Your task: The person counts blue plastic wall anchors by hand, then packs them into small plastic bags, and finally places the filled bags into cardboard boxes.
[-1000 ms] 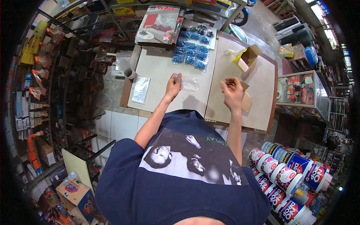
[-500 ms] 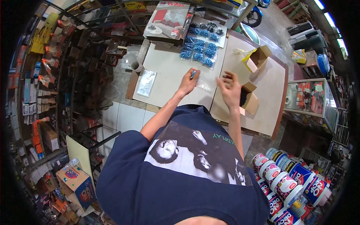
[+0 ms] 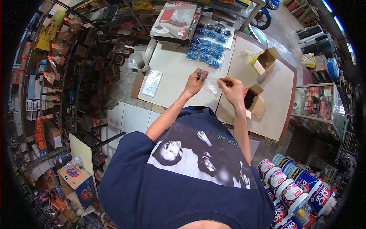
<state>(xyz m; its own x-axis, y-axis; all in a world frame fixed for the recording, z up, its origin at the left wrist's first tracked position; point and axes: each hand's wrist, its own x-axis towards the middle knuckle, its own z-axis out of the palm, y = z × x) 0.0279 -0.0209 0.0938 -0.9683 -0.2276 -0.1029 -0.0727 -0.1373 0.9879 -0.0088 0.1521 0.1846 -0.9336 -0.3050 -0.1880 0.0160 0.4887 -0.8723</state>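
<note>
My left hand (image 3: 195, 83) is closed around a small clear bag of blue pieces (image 3: 200, 74), above the white tabletop. To its right, my right hand (image 3: 232, 90) has thumb and fingertips pinched together; what lies between them is too small to make out. Between the two hands, clear plastic bags (image 3: 211, 88) lie on the table, with no blue in them. Beyond the hands, several filled bags of blue pieces (image 3: 205, 52) lie in rows, some with dark pieces at the back.
An open carton (image 3: 258, 108) with dark contents stands beside my right forearm, and a yellow-edged open box (image 3: 265, 61) farther back. A silvery clear packet (image 3: 152, 83) lies at the left. A Vintex box (image 3: 175, 21) stands at the back. Paint buckets (image 3: 291, 194) are stacked at lower right.
My right hand has moved left towards my left hand, and its spread fingers have closed into a pinch. My left hand still holds the bag of blue pieces. The view has shifted slightly.
</note>
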